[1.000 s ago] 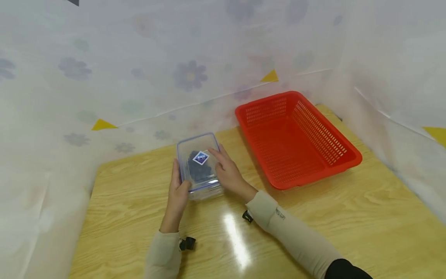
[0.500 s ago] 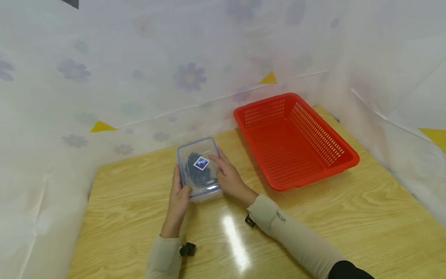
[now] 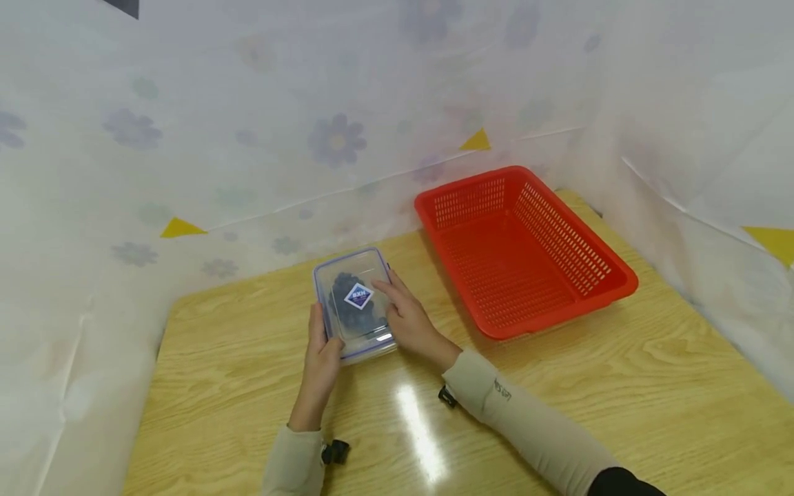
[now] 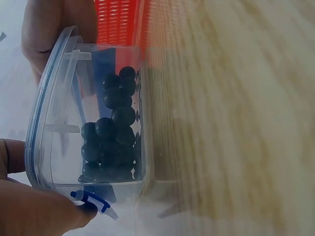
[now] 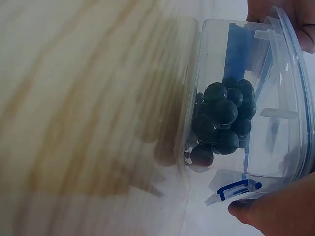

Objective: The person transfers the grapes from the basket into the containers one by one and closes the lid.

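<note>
A clear plastic food container (image 3: 350, 259) with a blue-rimmed lid (image 3: 322, 275) and a diamond-shaped sticker stands on the table. Inside it lies a bunch of dark grapes (image 4: 115, 118), seen through the walls in both wrist views. My left hand (image 3: 319, 362) holds the container's left side, the thumb at the near left corner. On the right side my right hand (image 3: 412, 324) grips the container, its index finger reaching onto the lid beside the sticker. In the left wrist view a blue-edged latch (image 4: 93, 199) sticks outward beside the thumb; the right wrist view shows another latch (image 5: 236, 189) likewise angled out.
A red perforated plastic basket (image 3: 515, 258) stands to the right of the container, with nothing visible inside. The wooden table (image 3: 223, 372) meets a flower-printed sheet (image 3: 267, 131) at the back and sides.
The lid has come down closer to the container's body, and its near edge sits lower in the head view. Both hands have moved slightly toward me with it.
</note>
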Motion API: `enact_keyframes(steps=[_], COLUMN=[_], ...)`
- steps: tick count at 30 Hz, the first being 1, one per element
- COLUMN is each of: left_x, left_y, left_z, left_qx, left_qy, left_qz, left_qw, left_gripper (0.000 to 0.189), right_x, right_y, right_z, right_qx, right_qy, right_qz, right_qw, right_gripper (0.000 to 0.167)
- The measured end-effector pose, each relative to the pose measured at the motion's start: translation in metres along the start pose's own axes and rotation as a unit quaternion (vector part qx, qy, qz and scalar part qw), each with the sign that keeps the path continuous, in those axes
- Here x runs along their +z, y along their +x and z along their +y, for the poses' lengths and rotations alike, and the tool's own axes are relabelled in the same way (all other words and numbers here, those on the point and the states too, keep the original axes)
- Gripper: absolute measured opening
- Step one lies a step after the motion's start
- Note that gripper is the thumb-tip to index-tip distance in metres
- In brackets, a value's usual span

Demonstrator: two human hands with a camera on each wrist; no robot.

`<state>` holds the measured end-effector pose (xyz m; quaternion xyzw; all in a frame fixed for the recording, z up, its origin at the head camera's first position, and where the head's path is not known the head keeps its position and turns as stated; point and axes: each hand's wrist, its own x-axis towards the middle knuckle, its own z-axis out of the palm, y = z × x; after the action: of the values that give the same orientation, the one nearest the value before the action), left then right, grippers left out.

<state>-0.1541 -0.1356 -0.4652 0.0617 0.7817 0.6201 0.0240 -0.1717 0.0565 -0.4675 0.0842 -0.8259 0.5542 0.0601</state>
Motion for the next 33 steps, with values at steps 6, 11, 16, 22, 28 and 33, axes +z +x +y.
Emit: enact_keyframes(steps=[6,11,16,22,28,33], left_x=[0.000,0.001,0.001,0.000,-0.008,-0.015], left_y=[0.003,0.006,0.007,0.009,0.008,0.011], left_z=[0.000,0.000,0.001,-0.002,-0.007,-0.008], left_qx=[-0.006,-0.007,-0.007,-0.003,0.015,0.036], left_qy=[0.023,0.038,0.049,0.059,0.120,0.193], left_qz=[0.002,0.008,0.013,0.015,-0.014,-0.039], left_qw=[0.9997,0.9992,0.9987,0.9981,0.9926,0.9797], left_gripper=[0.081,0.079,0.078,0.075,0.063,0.060], right_x=[-0.002,-0.004,-0.005,-0.006,-0.008,-0.011], right_y=[0.003,0.007,0.009,0.013,0.015,0.019], right_z=[0.001,0.000,-0.001,0.002,0.007,0.009], right_qx=[-0.015,-0.010,0.013,0.024,0.004,0.011], right_qy=[-0.022,-0.035,-0.027,-0.039,-0.055,-0.042], right_qz=[0.001,-0.001,-0.008,-0.011,-0.007,-0.003], right_qw=[0.9996,0.9993,0.9995,0.9989,0.9984,0.9991], right_gripper=[0.052,0.055,0.055,0.054,0.046,0.044])
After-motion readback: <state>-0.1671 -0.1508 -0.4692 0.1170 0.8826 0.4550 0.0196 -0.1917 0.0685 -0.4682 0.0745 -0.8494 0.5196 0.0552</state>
